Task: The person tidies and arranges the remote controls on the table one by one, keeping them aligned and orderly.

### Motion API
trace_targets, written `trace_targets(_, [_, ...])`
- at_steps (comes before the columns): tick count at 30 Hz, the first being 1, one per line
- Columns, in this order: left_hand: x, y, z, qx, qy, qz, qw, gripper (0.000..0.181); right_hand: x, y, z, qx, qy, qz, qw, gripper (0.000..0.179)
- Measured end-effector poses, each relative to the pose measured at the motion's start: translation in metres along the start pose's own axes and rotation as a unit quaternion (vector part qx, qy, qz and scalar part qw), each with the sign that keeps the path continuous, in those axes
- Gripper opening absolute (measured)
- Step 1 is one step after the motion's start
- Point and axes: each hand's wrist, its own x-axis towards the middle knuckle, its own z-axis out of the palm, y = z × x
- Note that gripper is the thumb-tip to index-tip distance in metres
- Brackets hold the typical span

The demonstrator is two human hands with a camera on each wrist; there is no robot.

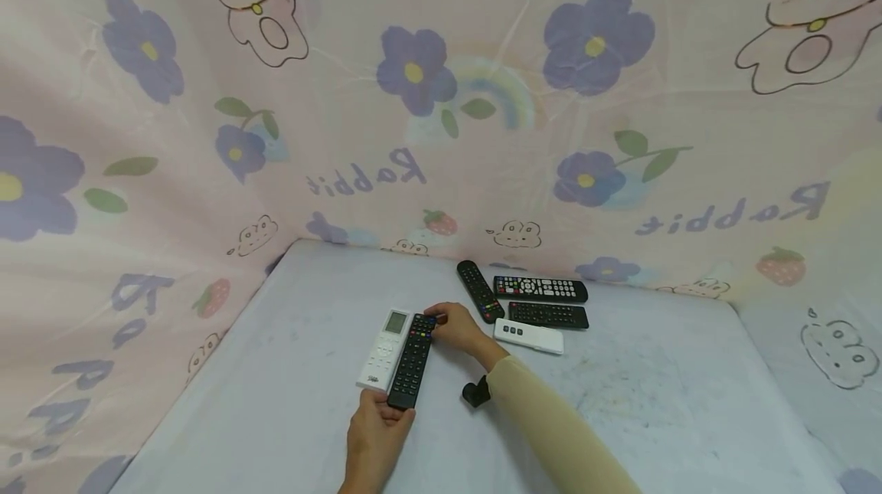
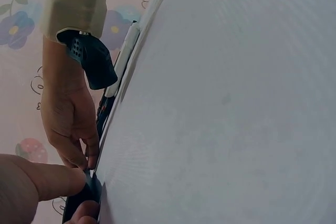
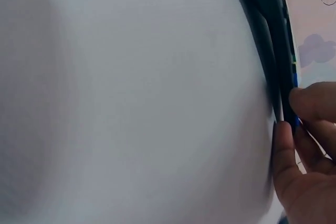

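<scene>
A slim black remote control (image 1: 412, 360) lies lengthwise beside a white remote control with a small screen (image 1: 382, 350), buttons up. At the near end of the black remote, my left hand (image 1: 374, 433) grips it between thumb and fingers, close to the white remote's lower edge. My right hand (image 1: 458, 327) pinches the far end near the coloured buttons. In the right wrist view, thumb and fingertips hold the edge of the black remote (image 3: 278, 35), and a thin gap shows beneath it. The left wrist view shows both hands at its two ends, partly covering it.
Several other remotes lie right of my right hand: a black one set at a slant (image 1: 480, 291), a long black one (image 1: 540, 289), a shorter black one (image 1: 548, 315) and a white one (image 1: 529, 337). A patterned curtain (image 1: 482, 172) hangs behind the white table (image 1: 654, 394).
</scene>
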Motion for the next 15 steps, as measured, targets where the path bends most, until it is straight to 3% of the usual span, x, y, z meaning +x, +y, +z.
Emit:
trace_targets(8, [-0.001,0.000,0.000,0.001,0.006,0.013,0.9999,0.051,-0.003,0.000,-0.001,0.014,0.004,0.011,0.9998,0.040])
trace_targets(15, [-0.001,0.002,-0.005,0.038,0.005,0.015,0.9991,0.060,-0.010,0.000,-0.008,0.028,0.016,-0.009,0.9994,0.042])
